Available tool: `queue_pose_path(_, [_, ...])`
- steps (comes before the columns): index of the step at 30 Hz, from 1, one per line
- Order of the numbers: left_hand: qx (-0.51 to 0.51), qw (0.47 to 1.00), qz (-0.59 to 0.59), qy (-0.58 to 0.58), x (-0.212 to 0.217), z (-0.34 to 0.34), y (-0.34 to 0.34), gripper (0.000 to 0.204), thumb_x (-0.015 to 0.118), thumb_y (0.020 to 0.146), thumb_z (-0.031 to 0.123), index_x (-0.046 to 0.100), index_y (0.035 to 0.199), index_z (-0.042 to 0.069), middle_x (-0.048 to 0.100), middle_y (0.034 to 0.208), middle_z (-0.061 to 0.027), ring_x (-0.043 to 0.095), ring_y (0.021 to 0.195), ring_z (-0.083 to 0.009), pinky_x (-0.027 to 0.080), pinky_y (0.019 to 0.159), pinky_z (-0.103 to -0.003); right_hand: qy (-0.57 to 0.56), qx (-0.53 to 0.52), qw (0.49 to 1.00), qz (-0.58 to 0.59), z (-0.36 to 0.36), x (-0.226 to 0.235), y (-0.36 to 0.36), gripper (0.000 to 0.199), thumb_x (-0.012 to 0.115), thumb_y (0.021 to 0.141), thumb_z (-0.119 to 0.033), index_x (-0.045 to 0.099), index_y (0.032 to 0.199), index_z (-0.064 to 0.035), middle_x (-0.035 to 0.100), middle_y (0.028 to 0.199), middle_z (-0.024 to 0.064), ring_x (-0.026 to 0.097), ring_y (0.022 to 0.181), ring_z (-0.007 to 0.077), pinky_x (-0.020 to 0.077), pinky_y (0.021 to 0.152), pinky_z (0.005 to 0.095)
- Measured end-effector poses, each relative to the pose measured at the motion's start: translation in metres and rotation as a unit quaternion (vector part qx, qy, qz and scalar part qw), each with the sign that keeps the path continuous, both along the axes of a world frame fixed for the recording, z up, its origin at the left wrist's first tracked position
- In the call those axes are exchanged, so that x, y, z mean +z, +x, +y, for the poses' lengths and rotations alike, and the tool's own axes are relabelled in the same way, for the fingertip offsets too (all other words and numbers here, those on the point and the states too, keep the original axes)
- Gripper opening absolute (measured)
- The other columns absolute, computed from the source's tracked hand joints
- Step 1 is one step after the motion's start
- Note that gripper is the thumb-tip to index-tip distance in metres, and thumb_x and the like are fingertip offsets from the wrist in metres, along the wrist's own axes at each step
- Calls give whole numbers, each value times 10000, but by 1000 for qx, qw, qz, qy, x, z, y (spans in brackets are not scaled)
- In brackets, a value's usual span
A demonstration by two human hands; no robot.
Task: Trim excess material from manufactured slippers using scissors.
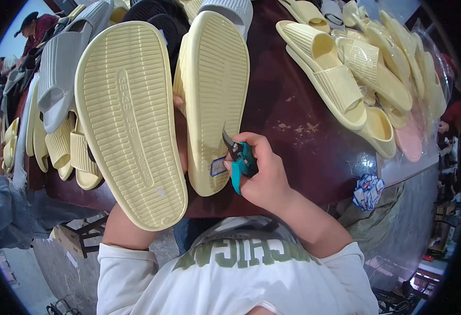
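My left hand is mostly hidden behind a pair of pale yellow slide slippers; a fingertip shows between them, and it holds them up. The left slipper turns its ribbed sole to me. Beside it, the other slipper stands upright and also shows a long ribbed face. Near its lower end is a small blue-edged label. My right hand is closed around small snips with teal handles and a dark curved blade. The blade points up by the slipper's lower part, and the fingers are close to the label.
Yellow slippers, some in clear plastic, pile up at the right of the dark red table. A bundle of blue-and-white labels lies at its right edge. Grey slippers and more yellow ones are at the left. People are further off.
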State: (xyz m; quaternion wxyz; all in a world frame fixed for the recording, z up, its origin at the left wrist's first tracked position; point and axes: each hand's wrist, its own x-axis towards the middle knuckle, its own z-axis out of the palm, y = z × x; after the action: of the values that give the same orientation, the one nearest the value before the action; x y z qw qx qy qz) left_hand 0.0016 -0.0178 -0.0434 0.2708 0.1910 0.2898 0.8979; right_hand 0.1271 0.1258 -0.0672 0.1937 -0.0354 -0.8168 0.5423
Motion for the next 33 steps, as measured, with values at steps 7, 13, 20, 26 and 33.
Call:
queue_pose_path(7, [0,1000,16,-15,-6,-2,-2,389,604,836,288,479,1107,39,504,1042,-73,467,1051,-172,395,939,-309,3,-28,999,27,1,-11,4,451,669,756,4,381,1102,-27,612,830,87,609,768,132,497,699,261])
queue_pose_path(13, [5,999,26,-25,-9,-4,-3,400,614,828,280,475,1106,29,500,1046,-81,467,1051,-173,397,935,-309,-3,-48,999,13,-1,-11,5,466,675,752,0,376,1108,-27,611,821,83,603,767,123,492,708,256])
queue_pose_path(20, [12,999,36,-35,-13,-7,-9,413,625,819,273,471,1105,19,497,1050,-89,467,1052,-174,400,931,-310,-19,-35,999,-31,-2,-2,3,482,669,751,12,361,1119,-34,592,837,79,580,759,122,484,691,260])
queue_pose_path(26, [-33,999,18,-2,-10,-10,-13,390,577,851,293,485,1109,16,514,1056,-108,485,1041,-185,403,934,-305,-66,33,997,25,-7,-11,5,488,632,747,57,334,1118,-51,555,842,79,558,756,123,472,664,264])
queue_pose_path(33, [28,997,-20,67,0,-5,-3,349,513,894,270,494,1119,3,529,1059,-118,513,1019,-200,419,928,-303,-219,152,964,10,-8,2,16,486,598,735,99,333,1104,-71,546,842,95,543,740,121,459,646,258])
